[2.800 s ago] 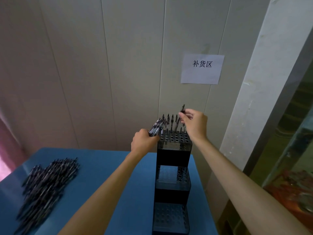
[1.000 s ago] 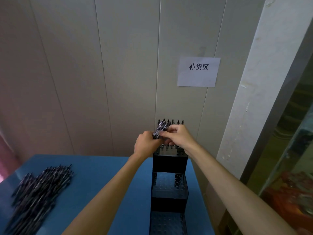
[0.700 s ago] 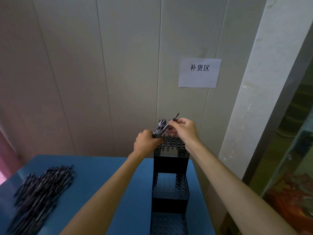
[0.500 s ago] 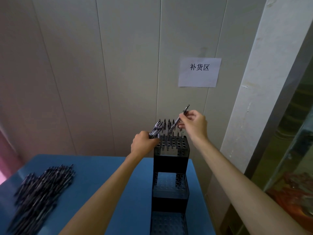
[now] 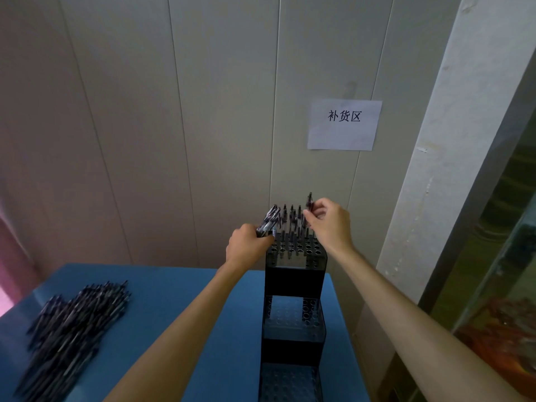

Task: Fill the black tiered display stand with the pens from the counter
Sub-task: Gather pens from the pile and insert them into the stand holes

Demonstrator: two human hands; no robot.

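Black display stand [image 5: 294, 280] with three tiers stands on the blue table [image 5: 179, 309]; only its top tier holds pens. Your left hand [image 5: 248, 246] grips a bundle of pens [image 5: 268, 221]. Your right hand [image 5: 329, 224] pinches one pen [image 5: 309, 202], now upright, tilted 0.5 s ago. One loose pile [image 5: 69, 335] lies far left.

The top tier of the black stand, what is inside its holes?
Pens stand upright in the back holes of the top tier; front holes show open. Their lower parts are hidden.
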